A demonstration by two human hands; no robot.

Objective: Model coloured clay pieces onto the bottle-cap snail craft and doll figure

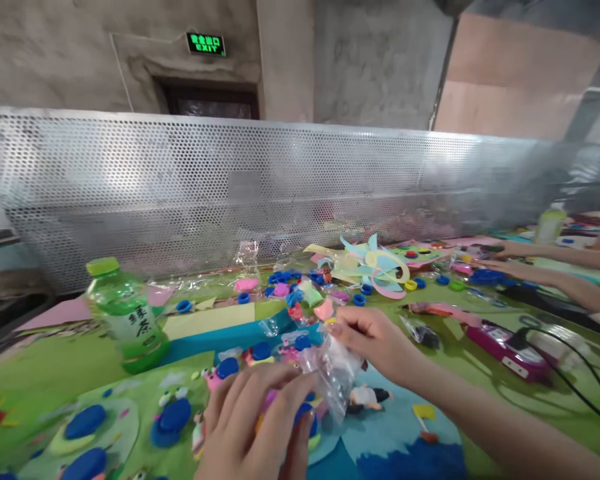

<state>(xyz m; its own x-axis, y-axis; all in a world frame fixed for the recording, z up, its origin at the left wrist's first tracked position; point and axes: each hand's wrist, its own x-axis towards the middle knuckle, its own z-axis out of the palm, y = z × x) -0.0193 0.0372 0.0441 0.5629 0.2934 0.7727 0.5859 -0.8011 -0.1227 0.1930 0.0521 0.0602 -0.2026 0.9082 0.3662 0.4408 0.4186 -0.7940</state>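
My left hand [260, 420] is low in the middle, fingers curled over the lower end of a small clear plastic bag [333, 373] and some coloured bits under it. My right hand [375, 343] pinches the upper end of the same bag with thumb and fingers. The bag is crinkled and holds small parts I cannot make out. Under the hands lies a blue and green felt craft sheet [380, 433] with cartoon figures. Blue round felt pieces [175, 417] sit just left of my left hand.
A green tea bottle [127, 317] stands at the left. Coloured paper pinwheels [370, 267] and scattered blue rings lie further back. A pink device [505, 347] with a black cable lies at the right. Another person's arms [540, 263] rest on the table far right. A perforated metal screen [280, 180] closes the back.
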